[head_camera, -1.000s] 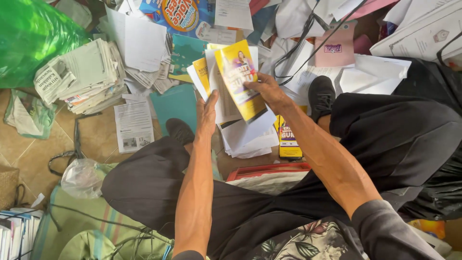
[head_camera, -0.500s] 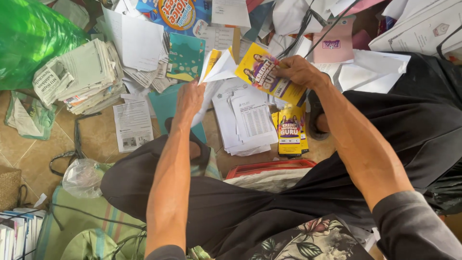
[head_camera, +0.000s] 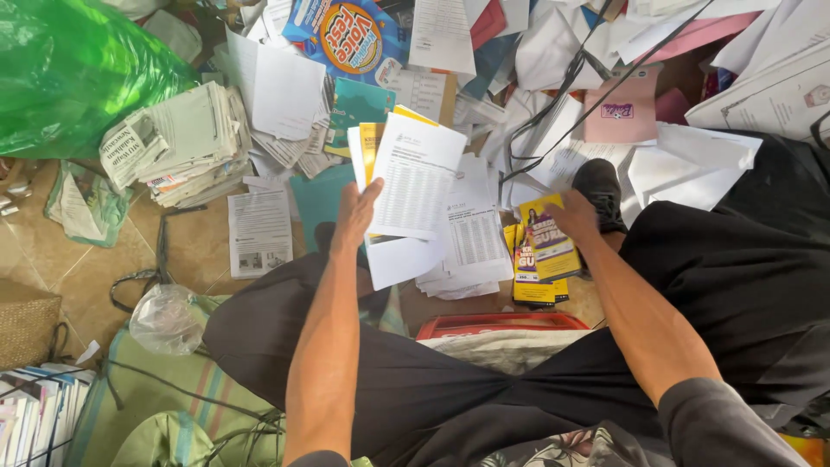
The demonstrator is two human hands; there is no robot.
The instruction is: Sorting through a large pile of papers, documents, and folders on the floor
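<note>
A green plastic bag (head_camera: pixel 65 73) fills the far left corner, well to the left of the sheaf of papers (head_camera: pixel 413 186) that the left hand holds up. A wide litter of loose white sheets (head_camera: pixel 692 164) spreads beyond and to the right of that sheaf. A stack of folded newspapers (head_camera: pixel 177 143) lies to the left of the sheaf, near the bag. A pile of printed sheets (head_camera: pixel 471 251) rests on the floor just below and right of the sheaf.

The left hand (head_camera: pixel 353 216) grips the sheaf at its lower left edge, fingers curled behind it and thumb across the front, so the pages stand fanned and tilted. The right hand (head_camera: pixel 572 216), to the right of the sheaf, rests on a yellow and purple booklet (head_camera: pixel 546 238), fingers bent over its top edge, on top of other booklets like it (head_camera: pixel 526 277).
</note>
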